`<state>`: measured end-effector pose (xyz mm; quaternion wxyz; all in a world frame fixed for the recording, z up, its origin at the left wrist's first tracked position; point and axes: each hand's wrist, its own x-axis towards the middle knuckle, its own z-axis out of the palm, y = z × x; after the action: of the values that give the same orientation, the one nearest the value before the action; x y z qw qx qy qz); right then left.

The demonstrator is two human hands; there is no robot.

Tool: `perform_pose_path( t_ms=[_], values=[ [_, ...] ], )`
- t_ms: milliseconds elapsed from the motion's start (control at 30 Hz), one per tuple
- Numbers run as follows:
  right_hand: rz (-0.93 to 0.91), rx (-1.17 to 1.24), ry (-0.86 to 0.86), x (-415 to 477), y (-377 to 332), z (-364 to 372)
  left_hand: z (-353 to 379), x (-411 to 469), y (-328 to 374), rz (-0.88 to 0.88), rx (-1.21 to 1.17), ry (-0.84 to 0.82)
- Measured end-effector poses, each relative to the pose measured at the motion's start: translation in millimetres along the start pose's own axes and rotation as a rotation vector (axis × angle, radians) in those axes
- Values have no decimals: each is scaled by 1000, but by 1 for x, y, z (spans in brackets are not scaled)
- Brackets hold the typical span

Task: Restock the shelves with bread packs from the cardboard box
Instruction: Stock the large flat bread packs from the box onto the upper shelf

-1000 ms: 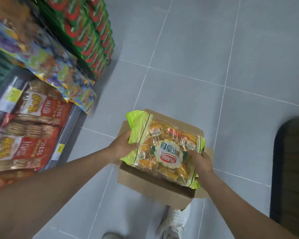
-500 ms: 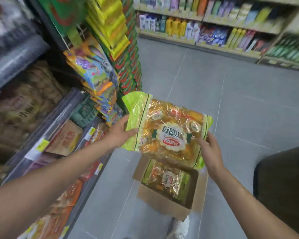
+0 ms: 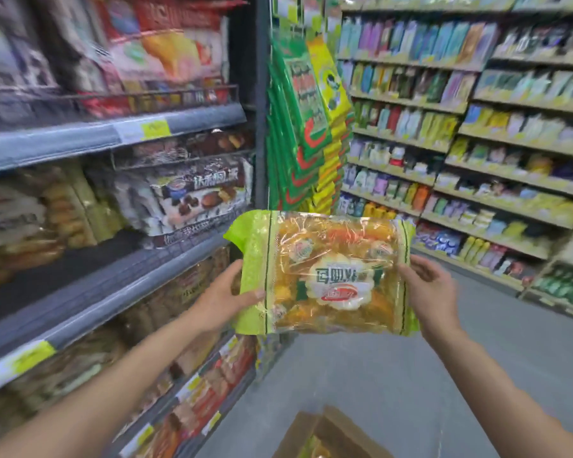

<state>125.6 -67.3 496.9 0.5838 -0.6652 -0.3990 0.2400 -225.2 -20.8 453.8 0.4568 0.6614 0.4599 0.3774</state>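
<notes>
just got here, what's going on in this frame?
A person holds a bread pack in both hands, in the air beside the shelves on their left. The left hand grips its green left edge and the right hand grips its right edge. The pack is not on a shelf yet. The open cardboard box sits on the floor below.
</notes>
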Motion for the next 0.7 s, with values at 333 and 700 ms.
perform_pose_path(
  t_ms=[333,700],
  values=[
    [-680,-438,-299,-9,-181,78,-100,-66,-3,-478,139,-51],
    [-1025,-861,-516,-63,-231,141,-60,-55,76,-197,-185,-90]
  ],
)
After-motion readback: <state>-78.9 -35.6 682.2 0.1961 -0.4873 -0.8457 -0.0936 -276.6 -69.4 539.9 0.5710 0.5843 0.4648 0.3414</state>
